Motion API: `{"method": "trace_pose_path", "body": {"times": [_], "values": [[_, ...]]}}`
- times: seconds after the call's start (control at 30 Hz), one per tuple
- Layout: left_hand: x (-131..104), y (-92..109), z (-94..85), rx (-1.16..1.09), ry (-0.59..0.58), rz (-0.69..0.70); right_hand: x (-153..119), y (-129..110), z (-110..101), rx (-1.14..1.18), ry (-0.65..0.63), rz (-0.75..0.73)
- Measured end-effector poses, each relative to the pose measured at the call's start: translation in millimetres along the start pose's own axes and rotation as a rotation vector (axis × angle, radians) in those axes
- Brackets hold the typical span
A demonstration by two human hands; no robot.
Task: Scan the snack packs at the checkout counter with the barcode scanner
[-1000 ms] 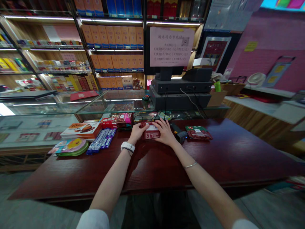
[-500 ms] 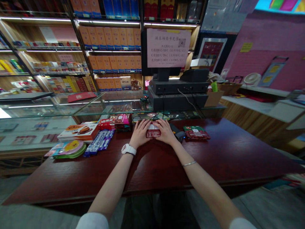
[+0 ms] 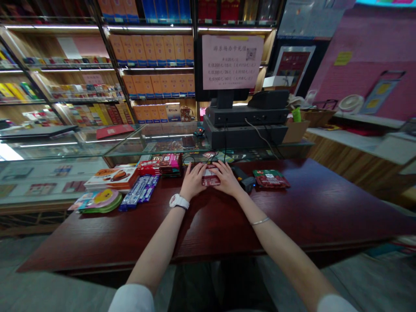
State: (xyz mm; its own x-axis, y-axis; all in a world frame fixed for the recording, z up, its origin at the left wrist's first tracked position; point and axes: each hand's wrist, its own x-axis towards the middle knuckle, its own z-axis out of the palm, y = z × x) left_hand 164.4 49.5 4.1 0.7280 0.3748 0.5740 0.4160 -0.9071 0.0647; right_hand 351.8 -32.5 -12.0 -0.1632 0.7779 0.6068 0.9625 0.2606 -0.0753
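Observation:
Between my two hands a small dark red packet with pale printing (image 3: 211, 177) lies on the brown table. My left hand (image 3: 193, 182), with a white watch at the wrist, grips its left side. On the opposite side my right hand (image 3: 228, 181) holds it, fingers bent over the edge. Just right of that hand is a dark handheld scanner (image 3: 246, 181) with a small blue light. A green and red packet (image 3: 271, 178) lies farther right. Left of my hands is a stack of red and pink packets (image 3: 170, 164).
Blue-purple wrapped bars (image 3: 139, 193), an orange and white box (image 3: 113, 178) and rounded pink-green packs (image 3: 103, 202) occupy the table's left. Behind stand a glass display case (image 3: 130, 149) and a till (image 3: 245, 130) with a paper sign (image 3: 232, 63). Thin cables run down near my hands.
The camera view has shifted slightly, so everything appears a little farther right. Both hands stay on the dark red packet, with hardly any visible finger movement.

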Motion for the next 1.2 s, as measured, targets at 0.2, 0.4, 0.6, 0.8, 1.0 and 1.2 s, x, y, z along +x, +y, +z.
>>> {"method": "trace_pose_path", "body": {"times": [0.2,0.4,0.6,0.8,1.0,1.2], "values": [[-0.8,-4.7,1.8,0.023,0.025,-0.024,2.1,-5.1,-22.6,-0.034,-0.088,-0.063],[0.4,-5.8,-0.2,0.023,0.04,-0.066,-24.3,22.6,-68.7,-0.053,-0.048,-0.016],[0.2,-4.2,3.3,-0.001,0.05,-0.06,-86.5,59.3,-76.4,0.021,-0.1,0.18],[-0.8,-5.0,8.3,-0.03,0.057,-0.06,-113.3,58.2,-75.2,0.071,-0.155,0.247],[-1.5,-6.9,9.0,-0.071,0.043,-0.073,-100.4,47.3,-74.9,0.042,-0.155,0.243],[-1.7,-11.5,10.8,-0.042,0.057,-0.088,-95.5,36.0,-78.4,0.145,-0.132,0.234]]}}
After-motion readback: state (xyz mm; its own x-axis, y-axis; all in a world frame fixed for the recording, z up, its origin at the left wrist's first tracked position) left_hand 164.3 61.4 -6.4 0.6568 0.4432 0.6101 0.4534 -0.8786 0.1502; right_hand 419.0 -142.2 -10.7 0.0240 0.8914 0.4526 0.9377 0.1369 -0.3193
